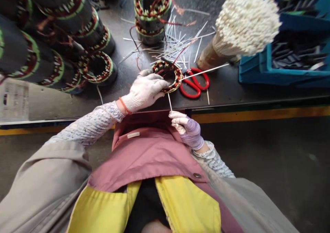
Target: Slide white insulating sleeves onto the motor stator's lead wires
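A motor stator with red windings and a green-edged rim stands near the bench's front edge. My left hand, in a white knitted glove, grips its left side, with fingers over the rim. Below the rim, my right hand, in a purple and white glove, pinches the lower end of a thin white cord running up to the stator. The cord's other end seems to stick out right from the rim, above the red-handled scissors; whether both are one piece I cannot tell.
Stacked stators crowd the left, and two more stand at the back. Loose white cords litter the bench behind my hands. A thick bundle of white cords stands right, beside blue bins of dark parts.
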`<state>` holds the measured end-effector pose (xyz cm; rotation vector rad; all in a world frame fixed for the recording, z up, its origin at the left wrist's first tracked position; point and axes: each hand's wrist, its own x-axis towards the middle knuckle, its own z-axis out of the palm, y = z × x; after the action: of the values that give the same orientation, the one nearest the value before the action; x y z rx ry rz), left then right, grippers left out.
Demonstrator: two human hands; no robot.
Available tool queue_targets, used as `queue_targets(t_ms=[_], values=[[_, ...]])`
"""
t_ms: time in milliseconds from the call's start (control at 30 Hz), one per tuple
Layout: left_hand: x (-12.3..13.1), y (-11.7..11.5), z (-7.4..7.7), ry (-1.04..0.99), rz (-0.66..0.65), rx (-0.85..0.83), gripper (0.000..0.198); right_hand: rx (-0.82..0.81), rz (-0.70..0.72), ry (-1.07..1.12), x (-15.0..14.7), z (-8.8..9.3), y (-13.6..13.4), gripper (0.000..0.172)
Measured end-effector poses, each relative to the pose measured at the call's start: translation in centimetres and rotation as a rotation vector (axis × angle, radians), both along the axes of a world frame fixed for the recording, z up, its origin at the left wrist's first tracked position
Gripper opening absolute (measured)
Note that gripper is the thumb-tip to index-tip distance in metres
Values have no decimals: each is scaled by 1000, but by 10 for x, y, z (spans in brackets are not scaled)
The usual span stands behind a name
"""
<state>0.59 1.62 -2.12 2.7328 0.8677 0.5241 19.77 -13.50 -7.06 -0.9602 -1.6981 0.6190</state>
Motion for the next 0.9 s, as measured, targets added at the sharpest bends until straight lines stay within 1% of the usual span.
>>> queue_targets(t_ms=[67,133,233,300,367,500,667,733,800,833,900], values=[[0,-1,0,-9,23,-8,39,11,-20,-6,-3,1,6,14],[-1,-1,1,-17,39,-13,43,19,-34,5,-4,5,7,16],[0,0,1,-16,15,-13,36,6,-40,56,-2,13,-4,22],[0,1,1,-15,0,-15,33,-22,-44,85,0,14,-13,23],[0,2,0,-20,3,-18,34,-36,-50,98,-1,11,-16,21],[-1,2,0,-20,6,-19,36,-52,-63,76,-4,-2,-11,16],[-1,2,1,-2,21,-21,37,-41,-72,77,-3,-12,-8,16],[-1,2,1,2,27,-31,37,-34,-77,71,-4,-13,-3,12],[-1,2,0,-7,38,-44,38,-36,-103,81,-9,-14,8,5],[-1,1,-1,-20,47,-51,41,-31,-121,101,-12,-13,16,3],[-1,-1,-4,-73,76,-73,52,-26,-155,163,-20,-8,33,4]])
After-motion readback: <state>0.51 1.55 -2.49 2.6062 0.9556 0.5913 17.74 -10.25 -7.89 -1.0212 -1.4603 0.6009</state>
